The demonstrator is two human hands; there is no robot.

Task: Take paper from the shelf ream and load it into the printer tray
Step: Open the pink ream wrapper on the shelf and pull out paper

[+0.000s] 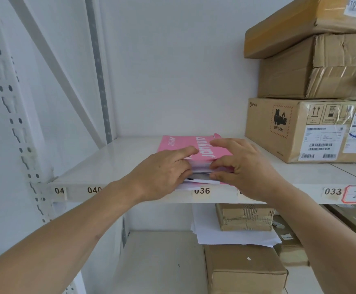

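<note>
A ream of paper in a pink wrapper lies flat on the white shelf, its open end toward me with white sheets showing at the front edge. My left hand rests on the ream's near left corner, its fingers lying on the wrapper and reaching into the open end. My right hand is at the near right corner, fingers spread over the top and thumb pressed against the stack's front edge. The printer is not in view.
Three cardboard boxes are stacked on the shelf just right of the ream. Number labels run along the shelf's front lip. On the shelf below sit more cardboard boxes and loose white sheets. A perforated upright stands at the left.
</note>
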